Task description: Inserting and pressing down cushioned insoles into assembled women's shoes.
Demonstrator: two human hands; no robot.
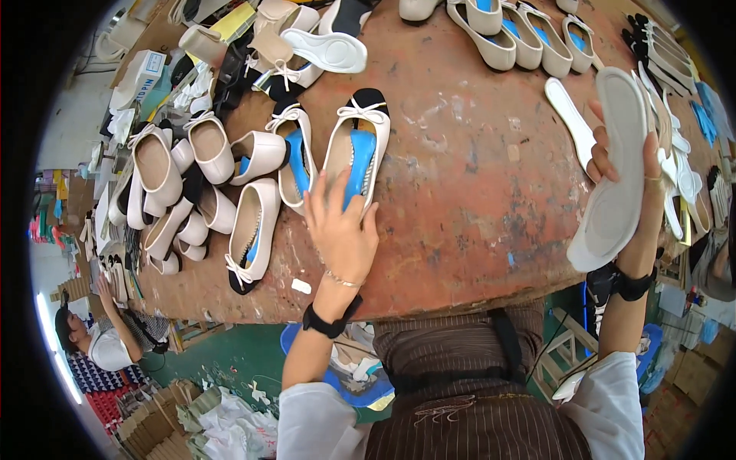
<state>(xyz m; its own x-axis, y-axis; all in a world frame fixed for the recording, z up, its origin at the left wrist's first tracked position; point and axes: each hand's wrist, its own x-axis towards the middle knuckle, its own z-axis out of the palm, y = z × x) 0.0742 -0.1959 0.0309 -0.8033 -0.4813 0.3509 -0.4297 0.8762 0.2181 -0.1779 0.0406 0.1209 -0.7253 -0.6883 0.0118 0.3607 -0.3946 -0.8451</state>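
Note:
My left hand [343, 234] lies over the heel end of a cream flat shoe [373, 159] with a black toe and a bow. Its fingers are spread, and the fingertips touch the shoe; the heel is hidden under them. A bright blue piece [359, 157] lies inside that shoe along one side. At the right, my right hand [606, 153] is closed on a pale shoe insole [619, 172], raised above the table and tilted, with part of the fingers behind it. Another cream shoe [290, 157] with a blue piece stands just left of my left hand.
Several cream shoes [157, 165] crowd the left of the brown worktable [475, 192]; more shoes [529, 38] stand at the far side. A white insole [569, 119] and a pile of insoles [678, 165] lie at the right. A co-worker [107, 333] is at the far left.

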